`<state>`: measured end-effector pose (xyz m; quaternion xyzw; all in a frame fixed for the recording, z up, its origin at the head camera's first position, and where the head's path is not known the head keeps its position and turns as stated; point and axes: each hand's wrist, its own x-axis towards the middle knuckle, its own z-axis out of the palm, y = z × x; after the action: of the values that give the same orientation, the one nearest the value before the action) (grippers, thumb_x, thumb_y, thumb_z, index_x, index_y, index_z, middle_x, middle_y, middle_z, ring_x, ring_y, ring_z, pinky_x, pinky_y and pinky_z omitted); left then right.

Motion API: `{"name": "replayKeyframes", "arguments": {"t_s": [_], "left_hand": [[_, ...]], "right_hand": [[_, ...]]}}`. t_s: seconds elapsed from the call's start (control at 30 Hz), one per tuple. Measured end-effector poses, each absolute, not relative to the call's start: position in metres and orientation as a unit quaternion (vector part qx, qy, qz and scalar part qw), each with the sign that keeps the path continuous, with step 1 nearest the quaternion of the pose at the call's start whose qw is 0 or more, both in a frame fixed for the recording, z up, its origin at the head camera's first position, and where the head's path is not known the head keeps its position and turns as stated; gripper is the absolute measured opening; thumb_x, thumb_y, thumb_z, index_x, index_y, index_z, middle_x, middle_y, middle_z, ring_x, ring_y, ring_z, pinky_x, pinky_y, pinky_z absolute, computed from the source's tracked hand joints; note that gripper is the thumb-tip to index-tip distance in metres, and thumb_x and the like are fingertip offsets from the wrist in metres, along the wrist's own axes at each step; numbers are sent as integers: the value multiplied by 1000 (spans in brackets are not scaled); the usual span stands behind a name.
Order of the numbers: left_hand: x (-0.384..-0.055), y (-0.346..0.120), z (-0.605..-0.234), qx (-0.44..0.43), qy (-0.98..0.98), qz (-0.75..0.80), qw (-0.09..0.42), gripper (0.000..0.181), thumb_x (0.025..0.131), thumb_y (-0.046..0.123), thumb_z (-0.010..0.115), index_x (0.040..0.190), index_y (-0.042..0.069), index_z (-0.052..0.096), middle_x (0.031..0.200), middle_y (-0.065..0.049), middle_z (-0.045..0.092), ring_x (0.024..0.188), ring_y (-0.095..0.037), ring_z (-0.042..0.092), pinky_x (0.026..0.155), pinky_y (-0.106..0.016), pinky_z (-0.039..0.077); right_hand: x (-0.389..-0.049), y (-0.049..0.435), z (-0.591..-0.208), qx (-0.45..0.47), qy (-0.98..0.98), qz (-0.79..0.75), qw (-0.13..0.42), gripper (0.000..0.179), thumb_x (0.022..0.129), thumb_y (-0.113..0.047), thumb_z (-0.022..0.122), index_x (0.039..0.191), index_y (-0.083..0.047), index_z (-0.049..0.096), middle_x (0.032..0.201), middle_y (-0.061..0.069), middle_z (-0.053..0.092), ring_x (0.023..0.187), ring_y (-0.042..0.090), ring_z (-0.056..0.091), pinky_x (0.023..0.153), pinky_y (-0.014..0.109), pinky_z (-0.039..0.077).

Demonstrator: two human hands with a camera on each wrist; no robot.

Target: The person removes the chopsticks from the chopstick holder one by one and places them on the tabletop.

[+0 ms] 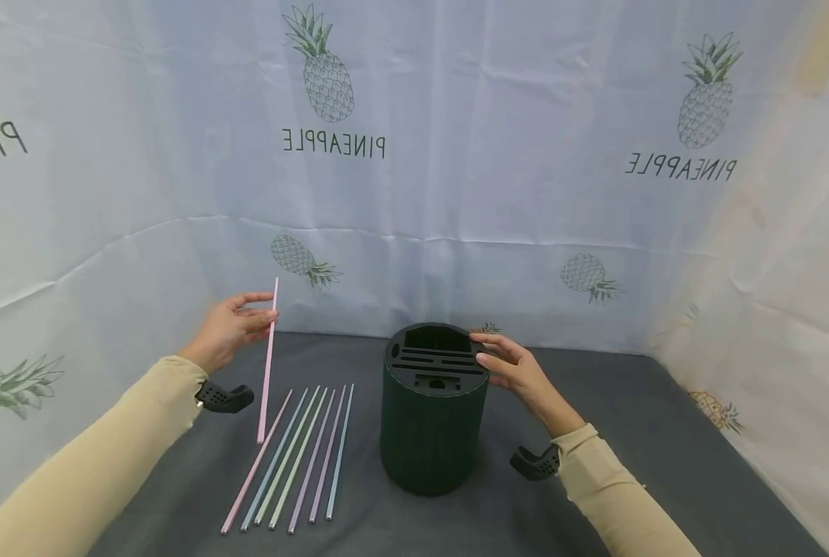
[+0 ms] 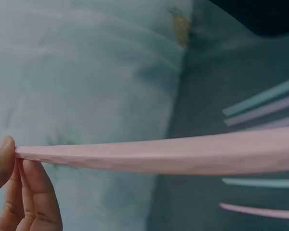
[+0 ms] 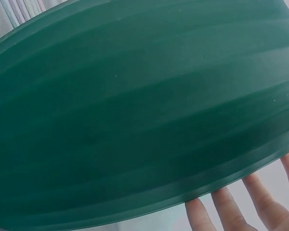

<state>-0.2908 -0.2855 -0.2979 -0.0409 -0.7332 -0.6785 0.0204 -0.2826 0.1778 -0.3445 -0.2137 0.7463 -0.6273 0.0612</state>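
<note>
My left hand [image 1: 229,329] pinches a pink chopstick [image 1: 268,371] near its upper, thinner end. The chopstick hangs almost upright, thick end down, left of a dark green cylindrical knife block [image 1: 431,441]. In the left wrist view, thumb and fingers hold its narrow tip, and the pink shaft [image 2: 183,156] crosses the picture. My right hand [image 1: 515,371] touches the block's upper right rim with extended fingers; the right wrist view shows its fingertips [image 3: 197,211] against the green wall. The block stands upright, with slots and a larger opening in its black top.
Several pastel chopsticks, among them a pink one [image 1: 257,464], lie fanned out on the dark grey tablecloth [image 1: 567,510] left of the block. A pale curtain [image 1: 456,193] with pineapple prints hangs behind and at both sides.
</note>
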Motion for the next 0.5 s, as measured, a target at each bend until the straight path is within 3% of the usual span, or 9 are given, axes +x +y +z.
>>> {"name": "replayKeyframes", "arguments": {"t_s": [0.2, 0.5], "left_hand": [[-285, -303, -351, -16, -794, -608, -15, 56, 97, 11, 60, 143, -7, 35, 87, 14, 66, 82, 0, 65, 77, -23, 58], [-275, -321, -405, 46, -822, -565, -46, 49, 93, 6, 63, 134, -12, 43, 90, 0, 71, 81, -8, 67, 72, -29, 60]], "right_hand": [[-282, 178, -345, -213, 744, -630, 66, 52, 98, -29, 58, 145, -14, 43, 158, 9, 25, 145, 35, 23, 107, 63, 35], [-283, 179, -344, -214, 744, -630, 66, 50, 98, -29, 57, 144, -14, 44, 157, 8, 27, 145, 34, 24, 107, 63, 35]]}}
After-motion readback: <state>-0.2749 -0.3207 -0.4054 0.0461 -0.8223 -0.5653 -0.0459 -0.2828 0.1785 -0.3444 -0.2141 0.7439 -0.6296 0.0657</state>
